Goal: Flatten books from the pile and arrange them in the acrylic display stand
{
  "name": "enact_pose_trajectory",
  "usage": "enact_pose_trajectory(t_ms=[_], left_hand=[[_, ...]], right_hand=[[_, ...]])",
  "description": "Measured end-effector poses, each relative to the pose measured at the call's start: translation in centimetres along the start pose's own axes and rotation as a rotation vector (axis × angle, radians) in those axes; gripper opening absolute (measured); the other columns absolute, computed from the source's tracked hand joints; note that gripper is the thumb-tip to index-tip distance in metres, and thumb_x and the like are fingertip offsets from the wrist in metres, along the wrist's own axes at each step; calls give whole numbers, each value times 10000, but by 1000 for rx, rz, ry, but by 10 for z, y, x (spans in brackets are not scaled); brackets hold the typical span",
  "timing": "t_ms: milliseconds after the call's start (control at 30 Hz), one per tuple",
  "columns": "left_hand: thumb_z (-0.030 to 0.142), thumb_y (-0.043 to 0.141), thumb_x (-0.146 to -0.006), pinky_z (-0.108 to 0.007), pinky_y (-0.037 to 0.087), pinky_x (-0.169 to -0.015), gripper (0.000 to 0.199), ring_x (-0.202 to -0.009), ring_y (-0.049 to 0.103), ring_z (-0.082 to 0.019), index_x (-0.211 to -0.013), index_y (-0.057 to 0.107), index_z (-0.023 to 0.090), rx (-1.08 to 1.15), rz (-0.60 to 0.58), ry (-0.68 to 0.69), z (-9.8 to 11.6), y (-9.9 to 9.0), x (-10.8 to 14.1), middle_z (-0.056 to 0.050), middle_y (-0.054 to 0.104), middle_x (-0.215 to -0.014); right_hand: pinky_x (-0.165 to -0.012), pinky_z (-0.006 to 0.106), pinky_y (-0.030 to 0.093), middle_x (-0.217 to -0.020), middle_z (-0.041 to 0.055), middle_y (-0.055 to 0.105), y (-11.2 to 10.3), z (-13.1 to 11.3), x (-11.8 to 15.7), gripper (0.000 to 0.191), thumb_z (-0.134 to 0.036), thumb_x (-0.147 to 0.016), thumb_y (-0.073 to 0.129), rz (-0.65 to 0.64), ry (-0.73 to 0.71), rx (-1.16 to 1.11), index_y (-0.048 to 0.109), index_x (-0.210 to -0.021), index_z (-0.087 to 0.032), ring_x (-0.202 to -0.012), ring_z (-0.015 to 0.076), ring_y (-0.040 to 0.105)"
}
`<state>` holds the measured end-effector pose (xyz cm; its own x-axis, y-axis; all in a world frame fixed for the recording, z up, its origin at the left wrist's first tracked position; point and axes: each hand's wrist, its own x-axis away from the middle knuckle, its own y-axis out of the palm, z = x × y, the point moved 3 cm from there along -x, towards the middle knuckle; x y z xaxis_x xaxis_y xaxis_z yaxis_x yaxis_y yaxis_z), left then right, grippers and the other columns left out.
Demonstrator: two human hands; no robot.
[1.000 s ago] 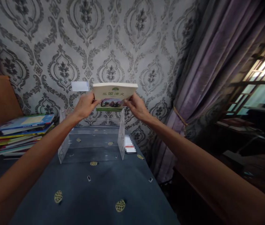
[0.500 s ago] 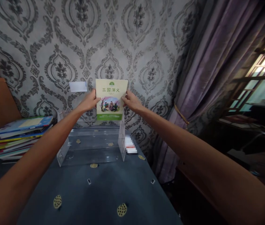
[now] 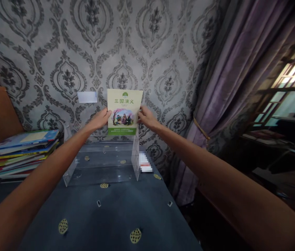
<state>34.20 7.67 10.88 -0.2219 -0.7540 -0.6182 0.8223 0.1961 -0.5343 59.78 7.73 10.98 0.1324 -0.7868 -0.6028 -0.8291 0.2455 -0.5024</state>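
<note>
I've L hand (image 3: 102, 118) pinching book (image 3: 124, 111) by L edge, R hand (image 3: 147, 118) at R edge (grip unclear), book upright by upper rear of clear rack (image 3: 105, 173); prob. positioning step, next needs steady, level support.

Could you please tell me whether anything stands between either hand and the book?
Nothing visible does: the left hand touches the left edge of the book, and the right hand is at its right edge, though contact there is unclear. The transparent rack stands lower.
</note>
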Motion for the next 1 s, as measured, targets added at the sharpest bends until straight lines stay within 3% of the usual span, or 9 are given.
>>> enact_pose_trajectory(t_ms=[167, 433, 767, 1000], left_hand=[[499, 439, -970, -408, 488, -921, 364, -1001, 643, -307, -967, 597, 172, -82, 21, -45, 0, 3, 0, -122, 695, -873], [528, 384, -985, -415, 482, -911, 410, -1018, 633, -313, -978, 585, 171, -46, 80, -45, 3, 3, -10, -126, 682, -903], [420, 514, -929, -395, 495, -908, 297, -1020, 614, -288, -1055, 589, 162, -37, 1, -52, -5, 8, -12, -122, 696, -973], [308, 556, -834, -429, 479, -960, 349, -1078, 598, -306, -1144, 565, 147, -83, -29, 26, -8, 6, -13, -139, 674, -1099]], right_hand=[[-754, 355, 597, -901, 37, 675, 3, 4, -7, 267, -192, -908, 498, 42, -23, 29, 578, -1161, -223, -737, 192, 665], [-695, 319, 589, -882, 33, 680, 4, -2, -11, 325, -98, -885, 418, 107, 15, 61, 584, -1146, -196, -626, 160, 652], [-761, 329, 593, -858, 14, 669, 5, 5, -5, 325, -100, -892, 423, 80, 80, 1, 593, -1155, -187, -639, 153, 671], [-732, 339, 598, -835, 33, 663, 4, 6, 5, 286, -134, -894, 459, 52, 75, 7, 603, -1140, -167, -711, 177, 674]])
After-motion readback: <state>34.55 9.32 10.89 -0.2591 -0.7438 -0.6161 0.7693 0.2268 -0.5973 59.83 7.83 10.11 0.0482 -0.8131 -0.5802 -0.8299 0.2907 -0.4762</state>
